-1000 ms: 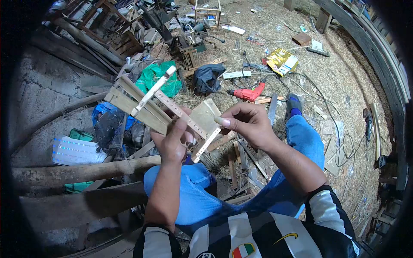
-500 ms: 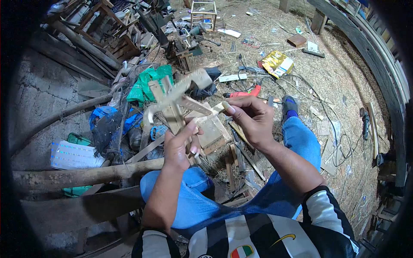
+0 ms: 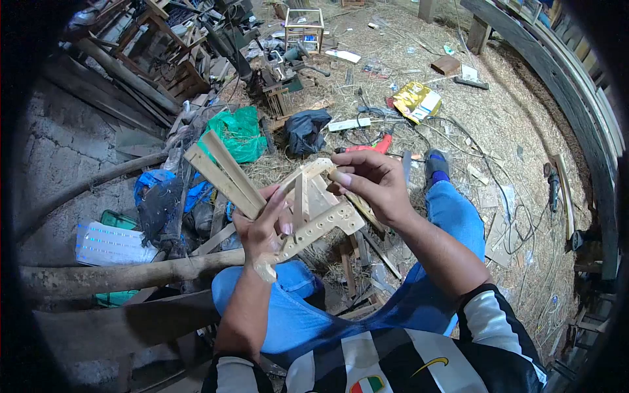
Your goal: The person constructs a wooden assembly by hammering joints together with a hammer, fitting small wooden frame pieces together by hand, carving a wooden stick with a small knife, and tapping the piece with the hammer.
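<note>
My left hand [image 3: 259, 226] is closed around a pale wooden frame [image 3: 321, 226]. The frame's near side is a carved, curved piece with a row of holes, and crossbars join it to a similar far side. Two straight wooden strips [image 3: 226, 177] stick out up and left from the same hand. My right hand [image 3: 380, 183] is at the far right end of the frame, thumb and forefinger curled together in a pinch. Whatever is between those fingertips is too small or hidden to make out.
Beyond my hands lie a green plastic bag [image 3: 237, 134], a black bag [image 3: 306, 131], a red power tool [image 3: 373, 145] with cables and a yellow packet [image 3: 417, 103]. A wooden pole [image 3: 131, 270] crosses on the left. Wood offcuts lie between my legs.
My left hand has turned the wooden frame, so its holed side now faces up towards me and lies lower. My right hand has moved slightly left and down, staying by the frame's end.
</note>
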